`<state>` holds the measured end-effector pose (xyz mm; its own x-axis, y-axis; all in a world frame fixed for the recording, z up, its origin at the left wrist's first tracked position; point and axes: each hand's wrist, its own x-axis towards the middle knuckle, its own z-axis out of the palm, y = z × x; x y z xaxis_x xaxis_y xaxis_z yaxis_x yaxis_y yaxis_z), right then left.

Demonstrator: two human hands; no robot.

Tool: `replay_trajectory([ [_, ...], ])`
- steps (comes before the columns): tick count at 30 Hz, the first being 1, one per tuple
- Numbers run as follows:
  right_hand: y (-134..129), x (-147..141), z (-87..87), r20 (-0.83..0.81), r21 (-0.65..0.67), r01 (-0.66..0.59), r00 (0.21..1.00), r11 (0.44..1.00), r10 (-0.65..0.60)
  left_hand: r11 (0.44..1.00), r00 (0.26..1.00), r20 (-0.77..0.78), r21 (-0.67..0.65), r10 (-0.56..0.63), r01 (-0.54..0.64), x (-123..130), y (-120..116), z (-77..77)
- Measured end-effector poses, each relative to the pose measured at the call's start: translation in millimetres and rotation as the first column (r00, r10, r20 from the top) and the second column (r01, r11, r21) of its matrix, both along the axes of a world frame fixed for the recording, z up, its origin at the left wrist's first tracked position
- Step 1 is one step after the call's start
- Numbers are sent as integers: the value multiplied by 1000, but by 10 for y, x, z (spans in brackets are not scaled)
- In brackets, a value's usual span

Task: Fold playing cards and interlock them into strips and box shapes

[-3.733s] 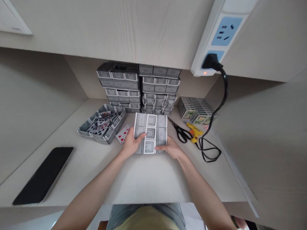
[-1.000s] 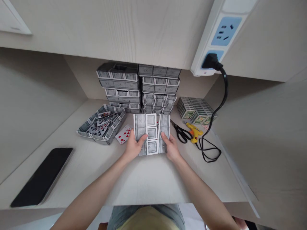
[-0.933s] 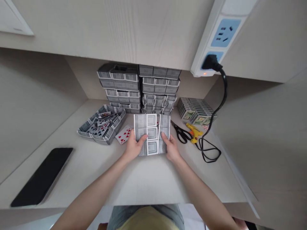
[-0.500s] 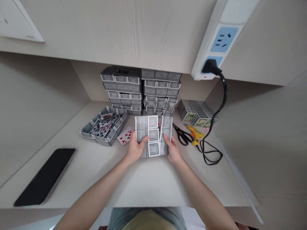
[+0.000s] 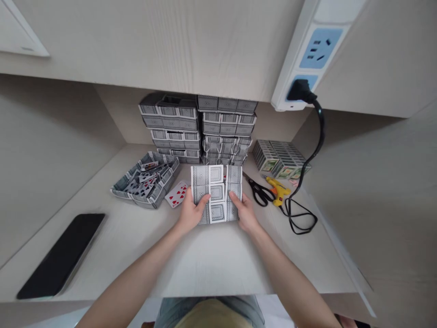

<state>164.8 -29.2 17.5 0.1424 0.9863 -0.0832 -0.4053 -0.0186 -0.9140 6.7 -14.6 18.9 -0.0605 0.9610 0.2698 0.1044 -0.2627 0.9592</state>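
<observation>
Your left hand (image 5: 191,212) clamps the left side of the card piece (image 5: 216,193); your right hand (image 5: 247,215) grips its right strip (image 5: 234,179), above the counter (image 5: 211,262).

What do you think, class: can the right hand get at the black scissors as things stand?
Probably yes: the scissors lie just beyond the right hand, handles uncovered. However, it would likely have to release the card strip first.
</observation>
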Motion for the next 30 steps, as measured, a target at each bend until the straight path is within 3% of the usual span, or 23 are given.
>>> replay_trajectory([
  [20,4,18,2,-6,-27,-29,1000,999,29,999,999,-30,-16,-37,36,-22,29,-1],
  [30,6,19,-7,45,1,11,999,1000,-11,1000,997,-82,11,16,-15,-1,-30,7],
])
